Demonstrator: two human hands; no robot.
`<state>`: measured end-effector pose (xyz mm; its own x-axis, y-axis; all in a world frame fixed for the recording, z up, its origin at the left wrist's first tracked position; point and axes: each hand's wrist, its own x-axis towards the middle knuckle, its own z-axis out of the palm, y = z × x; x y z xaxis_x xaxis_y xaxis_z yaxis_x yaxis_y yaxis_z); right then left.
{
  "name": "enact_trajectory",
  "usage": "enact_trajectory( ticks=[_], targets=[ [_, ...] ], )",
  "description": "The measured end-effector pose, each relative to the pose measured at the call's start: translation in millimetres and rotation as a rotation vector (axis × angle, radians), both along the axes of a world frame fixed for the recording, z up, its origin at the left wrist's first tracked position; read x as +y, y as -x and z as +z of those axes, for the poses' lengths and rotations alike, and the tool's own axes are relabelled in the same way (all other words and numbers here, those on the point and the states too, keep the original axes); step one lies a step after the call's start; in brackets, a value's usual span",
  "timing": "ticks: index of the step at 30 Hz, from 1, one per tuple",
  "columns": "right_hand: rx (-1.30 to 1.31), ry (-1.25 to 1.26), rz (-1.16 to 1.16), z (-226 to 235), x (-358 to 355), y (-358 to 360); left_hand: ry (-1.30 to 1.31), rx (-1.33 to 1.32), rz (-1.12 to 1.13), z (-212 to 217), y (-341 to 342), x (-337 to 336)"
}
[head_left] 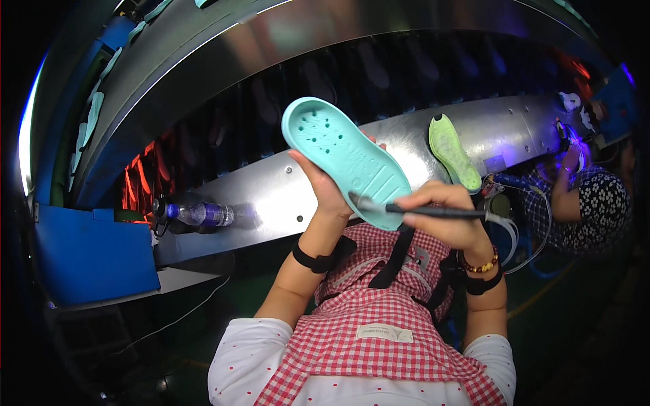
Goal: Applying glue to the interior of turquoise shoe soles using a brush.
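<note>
A turquoise shoe sole (349, 159) is held up over the metal ledge, tilted, with small holes at its far end and ridges near its lower end. My left hand (325, 188) is closed around it from beneath; fingertips show past its right edge. In my right hand (452, 227) is a brush (460, 213) with a black handle, gripped between thumb and fingers. Its bristles touch the sole's lower part, near the left edge. A pale tube (509, 227) runs from about the handle's rear end. Right of the sole, a yellow-green sole (452, 152) lies on the ledge.
The metal ledge (271, 193) curves along a machine with a dark opening, glowing orange at both ends. A plastic bottle (203, 214) lies at left beside a blue box (95, 250). At right, a person in a flowered cap (599, 210) works near a small round container (499, 206).
</note>
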<state>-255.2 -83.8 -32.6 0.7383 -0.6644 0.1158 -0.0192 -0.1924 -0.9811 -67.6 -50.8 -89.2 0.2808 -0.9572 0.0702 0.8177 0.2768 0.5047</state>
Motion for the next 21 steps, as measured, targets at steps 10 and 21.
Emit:
enact_trajectory(
  ticks=[10,21],
  targets=[
    [-0.017,0.122,0.175,0,4,15,0.067,-0.086,0.028,26,-10,7],
    [-0.634,-0.886,-0.057,-15,22,-6,0.067,0.306,-0.12,46,40,33]
  ],
)
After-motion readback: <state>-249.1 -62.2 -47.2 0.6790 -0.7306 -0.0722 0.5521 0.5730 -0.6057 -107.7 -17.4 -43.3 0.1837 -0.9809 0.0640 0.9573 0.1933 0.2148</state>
